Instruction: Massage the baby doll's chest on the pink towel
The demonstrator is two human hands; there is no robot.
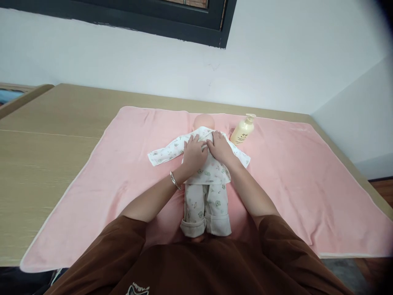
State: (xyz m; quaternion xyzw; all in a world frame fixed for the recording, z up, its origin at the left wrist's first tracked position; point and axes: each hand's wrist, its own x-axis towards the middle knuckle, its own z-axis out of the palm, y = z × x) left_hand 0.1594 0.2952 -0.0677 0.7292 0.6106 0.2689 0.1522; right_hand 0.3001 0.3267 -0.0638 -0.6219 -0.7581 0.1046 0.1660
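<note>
through the head view, the only one i have, i see a doll [211, 174] lying stretched out on a pink blanket [282, 176], in the middle of it, with its head [204, 121] toward the wall [276, 65] and its legs toward the person. it wears a white patterned shirt [211, 164] with the sleeves spread to both sides, and matching trousers [216, 203] with the cuffs turned up.

both hands rest on the upper part of the shirt. i see the left hand [195, 155] laid over it with its fingers straight and slightly parted, gripping nothing; a silvery bracelet [175, 180] circles that wrist. the right hand [220, 147] lies just beside it, palm down, fingers extended and close together, also gripping nothing. the two thumbs are near each other, and i cannot tell whether they touch.

the one container i can pick out is a pale yellow bottle [242, 130] with a pump top [250, 116] and dark lettering. it is on the blanket, near the doll's shoulder on the person's right, and it looks slanted from where i watch. i cannot tell what is in it or how full it is.

the blanket covers much of a wooden table [33, 164], and a dark window frame [181, 30] is set in the wall above.
</note>
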